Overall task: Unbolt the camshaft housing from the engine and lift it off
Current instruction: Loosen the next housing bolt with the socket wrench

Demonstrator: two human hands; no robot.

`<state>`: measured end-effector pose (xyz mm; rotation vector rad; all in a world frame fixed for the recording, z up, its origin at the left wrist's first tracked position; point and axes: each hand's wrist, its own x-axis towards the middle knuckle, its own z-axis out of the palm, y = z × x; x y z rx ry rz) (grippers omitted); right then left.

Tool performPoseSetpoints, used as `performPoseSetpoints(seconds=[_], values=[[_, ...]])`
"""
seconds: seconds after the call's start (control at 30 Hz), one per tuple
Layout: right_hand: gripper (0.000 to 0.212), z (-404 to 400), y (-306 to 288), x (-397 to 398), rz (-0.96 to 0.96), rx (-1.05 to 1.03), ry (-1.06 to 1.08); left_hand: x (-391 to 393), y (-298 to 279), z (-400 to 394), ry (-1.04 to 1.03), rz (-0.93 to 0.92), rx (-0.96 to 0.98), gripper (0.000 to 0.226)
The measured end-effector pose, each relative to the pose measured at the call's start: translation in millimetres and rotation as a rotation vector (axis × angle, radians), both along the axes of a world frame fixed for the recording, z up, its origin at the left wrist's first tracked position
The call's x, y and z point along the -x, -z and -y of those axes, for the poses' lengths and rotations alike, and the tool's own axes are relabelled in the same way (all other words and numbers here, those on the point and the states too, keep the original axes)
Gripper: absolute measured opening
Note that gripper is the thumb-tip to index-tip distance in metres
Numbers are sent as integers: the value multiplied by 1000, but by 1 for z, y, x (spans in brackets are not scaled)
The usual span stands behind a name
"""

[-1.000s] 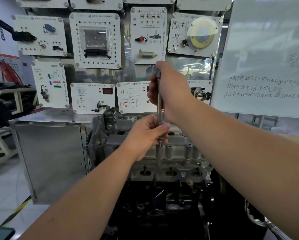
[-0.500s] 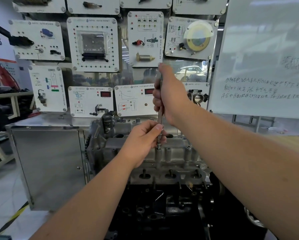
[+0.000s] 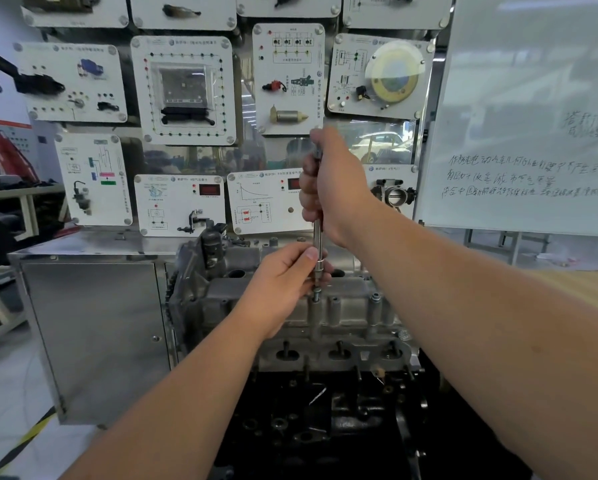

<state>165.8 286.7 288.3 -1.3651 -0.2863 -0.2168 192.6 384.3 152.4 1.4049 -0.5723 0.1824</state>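
The grey camshaft housing (image 3: 346, 306) sits on top of the engine (image 3: 325, 420) in the middle of the view. A long metal socket driver (image 3: 318, 237) stands upright over a bolt (image 3: 315, 298) on the housing's near row of bosses. My right hand (image 3: 332, 185) grips the driver's upper handle. My left hand (image 3: 283, 289) pinches the lower shaft just above the bolt. Another bolt head (image 3: 375, 298) shows further right on the housing.
A steel cabinet (image 3: 93, 334) stands left of the engine. Behind it hangs a wall of white display panels (image 3: 186, 88) with car parts. A whiteboard (image 3: 533, 116) with handwriting fills the right. A yellow-black floor stripe (image 3: 23, 441) runs at lower left.
The driver and both hands stay at the same bolt. My right hand has turned slightly on the handle; the camera view has shifted a little.
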Motion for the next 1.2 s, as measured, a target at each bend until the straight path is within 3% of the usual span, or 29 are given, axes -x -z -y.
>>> performPoseSetpoints(seconds=[0.3, 0.57, 0.67, 0.77, 0.9, 1.07, 1.2], values=[[29, -6, -5, -1, -5, -74, 164, 1, -5, 7, -31, 15, 27, 16], [42, 1, -4, 2, -8, -23, -20, 4, -3, -1, 14, -9, -14, 30], [30, -6, -3, 4, -14, 2, 114, 3, -3, 3, -37, 3, 4, 32], [15, -16, -3, 7, 34, -30, 206, 2, -4, 8, -67, 20, 33, 21], [36, -14, -2, -1, 132, 39, 271, 3, -7, 7, -25, 5, 25, 12], [49, 1, -5, -4, -13, -26, -102, 4, -5, 0, 17, 1, -68, 26], [40, -1, 1, -3, 10, 1, 4, 2, -5, 4, -33, 29, -27, 14]])
